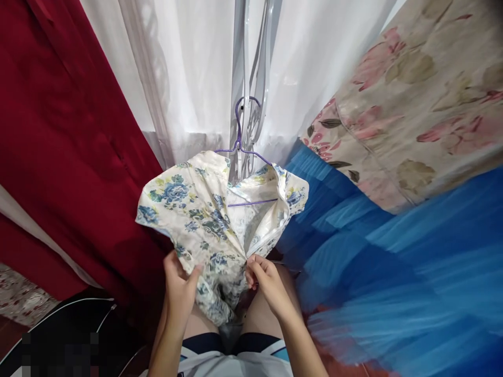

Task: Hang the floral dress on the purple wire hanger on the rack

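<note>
A white short-sleeved garment with blue flowers, seemingly a blouse [204, 217], hangs in front of me on a purple wire hanger [239, 144]. Its front is partly open at the neck, and the hanger's lower bar shows inside. My left hand [181, 277] grips the garment's side edge, thumb on the front and fingers behind. At the lower end of the neck opening, my right hand [262, 273] pinches the front edge between thumb and fingers. The garment's lower part bunches up between my legs.
The hanger's hook hangs on a white metal rack [247, 57] before white curtains [188, 68]. Red cloth [78, 141] hangs at the left. On the right are a floral cloth [412, 104] and blue tulle [412, 262]. A black item with white piping [74, 319] lies lower left.
</note>
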Tool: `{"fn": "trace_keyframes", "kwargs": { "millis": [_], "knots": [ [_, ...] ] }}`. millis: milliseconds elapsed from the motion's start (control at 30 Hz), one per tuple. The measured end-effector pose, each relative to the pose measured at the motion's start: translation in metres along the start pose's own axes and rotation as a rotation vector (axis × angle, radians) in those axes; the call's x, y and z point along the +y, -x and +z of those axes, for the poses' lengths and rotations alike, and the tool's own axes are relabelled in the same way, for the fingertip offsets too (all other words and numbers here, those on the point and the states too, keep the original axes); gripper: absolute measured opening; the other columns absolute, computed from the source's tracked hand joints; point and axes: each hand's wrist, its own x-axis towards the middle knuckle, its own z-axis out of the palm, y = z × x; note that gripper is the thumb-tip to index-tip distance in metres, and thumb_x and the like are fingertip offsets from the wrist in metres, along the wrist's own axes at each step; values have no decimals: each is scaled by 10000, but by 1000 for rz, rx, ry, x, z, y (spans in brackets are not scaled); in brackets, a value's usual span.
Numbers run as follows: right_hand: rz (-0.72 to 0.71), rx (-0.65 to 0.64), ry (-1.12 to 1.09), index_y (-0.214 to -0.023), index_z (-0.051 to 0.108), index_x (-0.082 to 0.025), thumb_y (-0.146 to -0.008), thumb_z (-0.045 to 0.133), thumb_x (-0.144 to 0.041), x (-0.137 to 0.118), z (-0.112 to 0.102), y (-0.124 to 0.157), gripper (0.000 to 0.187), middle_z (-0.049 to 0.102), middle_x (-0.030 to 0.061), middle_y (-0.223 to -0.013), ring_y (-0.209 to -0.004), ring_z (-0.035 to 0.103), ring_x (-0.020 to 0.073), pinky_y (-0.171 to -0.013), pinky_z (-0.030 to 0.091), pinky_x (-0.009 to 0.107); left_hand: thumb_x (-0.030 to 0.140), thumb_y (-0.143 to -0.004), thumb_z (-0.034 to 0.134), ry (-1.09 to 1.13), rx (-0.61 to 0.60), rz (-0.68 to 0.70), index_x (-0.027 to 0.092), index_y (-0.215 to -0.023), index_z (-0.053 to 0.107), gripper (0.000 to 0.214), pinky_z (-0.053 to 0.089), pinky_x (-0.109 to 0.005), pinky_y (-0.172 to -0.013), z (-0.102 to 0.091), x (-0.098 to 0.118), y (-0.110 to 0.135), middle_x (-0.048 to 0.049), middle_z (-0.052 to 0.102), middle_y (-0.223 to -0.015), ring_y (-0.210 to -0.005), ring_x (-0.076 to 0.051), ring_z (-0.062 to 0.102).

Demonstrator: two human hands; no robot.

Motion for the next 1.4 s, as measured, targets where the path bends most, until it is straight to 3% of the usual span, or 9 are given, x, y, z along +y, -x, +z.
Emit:
{"fn": "trace_keyframes", "kwargs": {
  "millis": [100, 167, 300, 433, 533, 933, 1200, 1300, 1400],
  "knots": [
    [-17, 37, 78, -588, 466, -207, -929, 513, -451, -1, -2, 4, 422, 472, -37, -459, -435, 393, 100, -491, 308, 254, 246, -700, 779, -284, 173, 315, 195, -1350, 454, 728, 503, -407, -911, -1, -15, -8, -166, 497, -1374, -1158, -287, 558],
    [-24, 38, 120, -607, 493, -199, -922, 518, -413, -4, 1, 6, 382, 457, -47, -442, -422, 374, 94, -483, 293, 250, 250, -766, 733, -373, 40, 410, 207, -1245, 537, 519, 491, -402, -926, 6, -17, 0, -129, 572, -1253, -1113, -266, 574],
    [1, -24, 108, -680, 525, -189, -892, 547, -337, -4, 20, 12, 259, 432, -76, -435, -394, 340, 76, -443, 251, 226, 221, -855, 630, -338, -390, 377, 213, -1103, 605, 249, 490, -356, -924, 35, -14, 29, -77, 668, -1081, -1039, -230, 626],
    [11, -77, -1, -740, 537, -180, -907, 544, -347, 4, 34, 17, 236, 494, -67, -460, -402, 378, 71, -441, 282, 206, 198, -876, 570, -283, -411, 297, 187, -884, 589, 24, 487, -285, -769, 53, -14, 41, -42, 676, -849, -826, -191, 635],
    [2, -56, -36, -785, 566, -170, -880, 564, -322, -3, 32, 13, 179, 516, -67, -463, -390, 384, 66, -430, 288, 197, 208, -888, 555, -253, -422, 312, 186, -730, 531, 162, 450, -250, -698, 52, -13, 39, -8, 603, -695, -695, -155, 576],
    [-338, 99, -186, -722, 681, -131, -740, 682, -258, -163, 24, -56, 128, 462, -69, -425, -355, 330, 44, -374, 204, 204, 211, -911, 529, -310, -596, 368, 192, -705, 459, 218, 384, -231, -655, 80, -10, 66, -8, 581, -708, -688, -141, 542],
    [-471, 147, -173, -728, 671, -144, -743, 653, -262, -184, 34, -63, 120, 456, -72, -428, -378, 338, 58, -377, 244, 203, 193, -881, 570, -321, -593, 351, 182, -705, 536, 180, 431, -242, -650, 72, -31, 69, -14, 612, -706, -691, -154, 579],
    [-482, 152, -116, -746, 655, -168, -777, 629, -285, -177, 34, -59, 124, 451, -80, -419, -362, 349, 64, -385, 251, 206, 222, -906, 588, -213, -560, 390, 181, -891, 657, 82, 493, -272, -773, 56, -10, 43, -49, 690, -862, -830, -182, 643],
    [-502, 164, -69, -721, 630, -178, -781, 616, -265, -170, 36, -57, 106, 456, -81, -412, -359, 371, 68, -398, 260, 208, 232, -926, 582, -132, -408, 525, 185, -1102, 669, 202, 505, -290, -839, 49, 45, 3, -76, 699, -983, -886, -184, 646]
  ]
}}
